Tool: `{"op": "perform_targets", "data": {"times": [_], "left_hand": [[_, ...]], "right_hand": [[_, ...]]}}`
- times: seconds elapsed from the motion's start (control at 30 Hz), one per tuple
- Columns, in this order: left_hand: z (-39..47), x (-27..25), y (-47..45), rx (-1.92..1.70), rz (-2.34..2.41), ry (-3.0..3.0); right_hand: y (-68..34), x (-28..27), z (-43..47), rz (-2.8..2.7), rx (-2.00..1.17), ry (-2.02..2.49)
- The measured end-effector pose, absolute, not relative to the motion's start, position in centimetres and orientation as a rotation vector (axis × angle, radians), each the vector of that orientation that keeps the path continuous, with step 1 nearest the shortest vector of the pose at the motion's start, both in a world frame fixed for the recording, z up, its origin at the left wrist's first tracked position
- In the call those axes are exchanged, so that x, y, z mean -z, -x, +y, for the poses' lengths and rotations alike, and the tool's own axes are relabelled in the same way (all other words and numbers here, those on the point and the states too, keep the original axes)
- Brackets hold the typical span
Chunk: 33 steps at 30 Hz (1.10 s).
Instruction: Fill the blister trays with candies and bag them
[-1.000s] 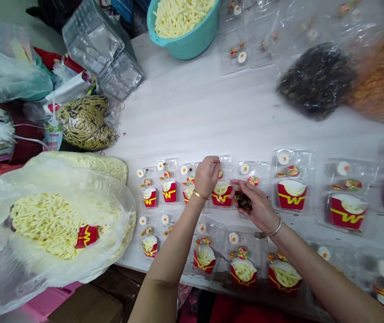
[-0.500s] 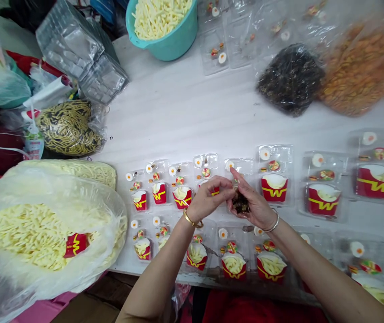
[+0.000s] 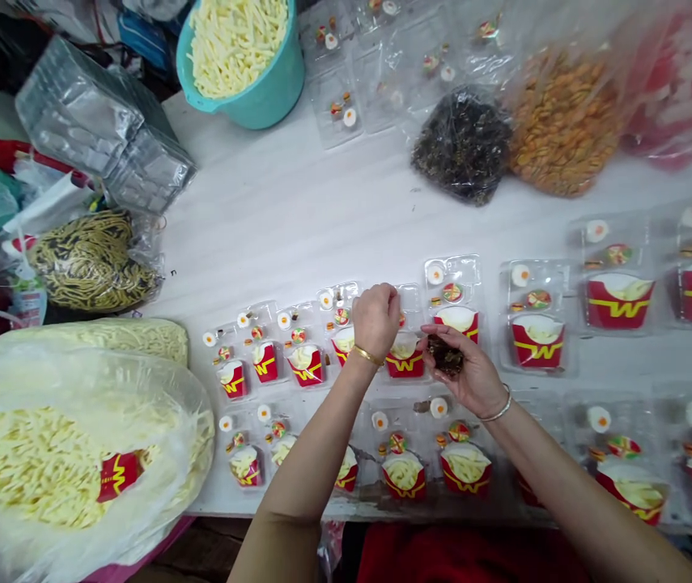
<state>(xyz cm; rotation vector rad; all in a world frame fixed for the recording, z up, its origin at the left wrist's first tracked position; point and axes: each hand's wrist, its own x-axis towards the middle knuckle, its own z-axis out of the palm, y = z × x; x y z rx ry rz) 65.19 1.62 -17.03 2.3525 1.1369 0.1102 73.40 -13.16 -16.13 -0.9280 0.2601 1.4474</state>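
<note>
My left hand point(image 3: 375, 320) is curled closed above a clear plastic tray point(image 3: 407, 293) in the upper row; whatever its fingertips pinch is hidden. My right hand point(image 3: 470, 376) is cupped palm up beside it, holding a clump of small dark brown pieces point(image 3: 444, 355) too small to name. Just below the left hand stands a red fries box point(image 3: 405, 356) with a yellow zigzag band. To its right, another clear tray holds a miniature fried egg point(image 3: 435, 274), a small round pizza-like piece point(image 3: 452, 292) and a red box point(image 3: 458, 321) partly behind my right fingers.
Two rows of filled trays run along the table's near side. Upper left stands a turquoise tub point(image 3: 248, 101) of pale miniature fries; a plastic bag point(image 3: 157, 389) of fries lies lower left. Bags of dark pieces point(image 3: 464, 146) and orange pieces point(image 3: 567, 125) lie at the back, near stacked clear trays point(image 3: 91, 113).
My hands were together over the tray; now they are apart, the left raised over the tray and the right lower with the dark pieces. The view has shifted right.
</note>
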Motion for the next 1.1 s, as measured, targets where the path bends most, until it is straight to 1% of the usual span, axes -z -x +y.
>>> {"op": "perform_targets", "data": {"times": [0.13, 0.23, 0.3, 0.37, 0.47, 0.53, 0.63, 0.73, 0.8, 0.97, 1.03, 1.1], "left_hand": [[2.0, 18.7, -66.4, -0.009, 1.139, -2.632], [1.8, 18.8, -66.4, -0.067, 1.156, -2.607], [1.1, 17.8, -66.0, -0.151, 1.119, -2.484], [-0.2, 16.0, -65.3, -0.201, 0.965, -2.305], [-2.8, 13.0, -64.5, -0.158, 0.726, -2.112], [-4.6, 11.6, -64.3, -0.105, 0.728, -2.125], [-6.1, 11.0, -64.7, -0.036, 0.827, -2.209], [-6.2, 11.5, -65.9, -0.018, 0.834, -2.13], [-5.5, 12.1, -67.1, -0.034, 0.778, -2.068], [-2.1, 14.6, -71.2, -0.21, 0.709, -2.118], [-0.5, 16.1, -72.9, -0.27, 0.682, -2.248], [0.9, 17.8, -74.2, -0.233, 0.62, -2.422]], "right_hand": [[-74.0, 16.0, -13.9, 0.258, -1.44, 0.945], [-74.0, 15.8, -14.1, 0.256, -1.427, 0.971], [-74.0, 15.7, -14.3, 0.26, -1.411, 0.992], [-73.8, 15.6, -14.5, 0.268, -1.391, 1.007], [-73.3, 15.4, -14.6, 0.306, -1.353, 1.014], [-73.0, 15.2, -14.6, 0.313, -1.344, 1.025], [-72.9, 14.9, -14.5, 0.241, -1.318, 1.138], [-74.0, 15.0, -14.5, 0.113, -1.262, 1.322], [-75.2, 15.3, -14.6, 0.066, -1.263, 1.358], [-78.7, 16.0, -15.1, 0.224, -1.3, 1.126], [-79.5, 16.2, -15.5, 0.262, -1.282, 1.042], [-80.0, 16.5, -15.9, 0.279, -1.265, 1.015]]}}
